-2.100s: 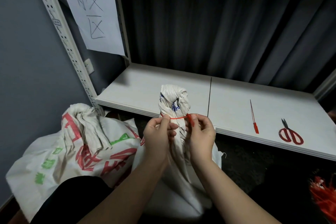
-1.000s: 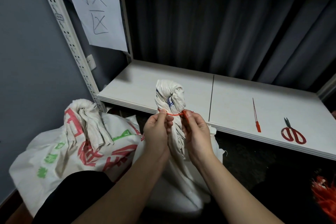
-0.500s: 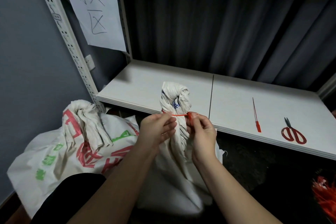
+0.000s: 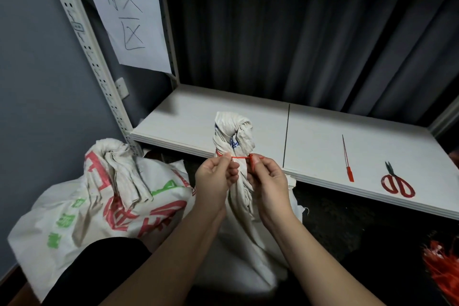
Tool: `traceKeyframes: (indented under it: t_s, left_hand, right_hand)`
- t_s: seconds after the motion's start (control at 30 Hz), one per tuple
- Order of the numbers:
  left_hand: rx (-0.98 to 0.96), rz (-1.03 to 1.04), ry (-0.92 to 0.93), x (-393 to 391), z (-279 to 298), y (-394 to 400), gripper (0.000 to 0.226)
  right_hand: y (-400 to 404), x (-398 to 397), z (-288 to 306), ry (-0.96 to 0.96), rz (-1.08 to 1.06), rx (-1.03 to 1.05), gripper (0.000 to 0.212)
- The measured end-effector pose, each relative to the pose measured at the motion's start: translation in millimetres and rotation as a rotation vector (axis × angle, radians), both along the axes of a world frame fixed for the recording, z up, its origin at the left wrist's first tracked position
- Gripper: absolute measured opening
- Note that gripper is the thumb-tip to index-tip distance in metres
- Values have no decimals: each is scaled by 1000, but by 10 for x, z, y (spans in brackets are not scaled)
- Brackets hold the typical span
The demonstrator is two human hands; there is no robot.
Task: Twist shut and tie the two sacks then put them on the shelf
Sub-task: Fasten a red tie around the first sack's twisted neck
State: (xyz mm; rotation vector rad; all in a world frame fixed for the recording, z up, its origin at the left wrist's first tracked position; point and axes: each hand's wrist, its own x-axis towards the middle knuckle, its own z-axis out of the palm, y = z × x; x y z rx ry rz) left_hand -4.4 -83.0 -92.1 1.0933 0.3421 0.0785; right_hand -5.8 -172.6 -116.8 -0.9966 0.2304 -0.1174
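A white sack [image 4: 244, 231] stands in front of me, its neck [image 4: 233, 134] twisted into an upright bunch. A thin red cable tie [image 4: 240, 157] runs around that neck. My left hand [image 4: 214, 177] pinches the tie's left end, and my right hand [image 4: 269, 179] pinches its right end with the red tab. To the left, a second white sack [image 4: 99, 208] with red and green print sits on the floor, its neck twisted and drooping with no tie that I can see. Behind both is the white shelf [image 4: 248, 112].
A spare red cable tie [image 4: 347, 159] and red-handled scissors [image 4: 397, 181] lie on the shelf's right half. A bundle of red ties [image 4: 444, 271] shows at the lower right edge. A perforated shelf post [image 4: 94, 57] and a paper sign [image 4: 126, 10] stand at left.
Both hands have stayed on the tie at the sack's neck, shifting slightly. The tie's loop looks a little tighter around the neck.
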Motion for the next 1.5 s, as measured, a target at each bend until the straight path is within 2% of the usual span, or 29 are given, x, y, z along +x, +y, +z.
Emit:
traceKeyframes:
  t_s: [0.23,0.47,0.6,0.77,0.9,0.97,1.03,1.07,1.13,1.23,1.33,1.43,1.5]
  left_hand:
    - [58,58,-50,8,-60,-56,24]
    - [83,28,-49,14,-102,-84,24]
    - [107,-3,-54,2,-115,-71,23]
    - [192,-53,-84,14,-103,-48,26]
    - [187,-83,-42,52,-135,50,31]
    - [173,-85,-10,63,-137,92,33]
    - [176,-98,-3,82,-113,113,32]
    - [175,-106,2,92,-100,127,31]
    - [164,-123,20,96,-84,144,30]
    - [249,-167,51,92,-56,190,32]
    - [469,-201,36,86,-17,257,31]
    - [862,-160,-38,-17,-34,258,26]
    - [1117,-59,-110,-101,-58,234,33]
  right_hand:
    - [14,11,-9,2,-11,37,8]
    - [54,17,-59,-23,-63,-24,6]
    - [47,-9,-64,-57,-65,-165,4]
    - [62,-71,0,-131,-173,-429,11]
    - [-68,-44,56,-202,-76,-742,12]
    - [-154,-13,104,-273,-33,-1140,4]
    - [-242,6,209,-347,-34,-1597,13]
    - [-274,25,281,-351,0,-1738,19]
    - [-338,92,393,-309,149,-1850,27]
    - [-424,203,440,-354,419,-1667,23]
    - [-485,268,413,-464,469,-1442,19]
    - [-483,264,363,-471,433,-1282,23]
    - [-461,269,337,-443,399,-1236,24]
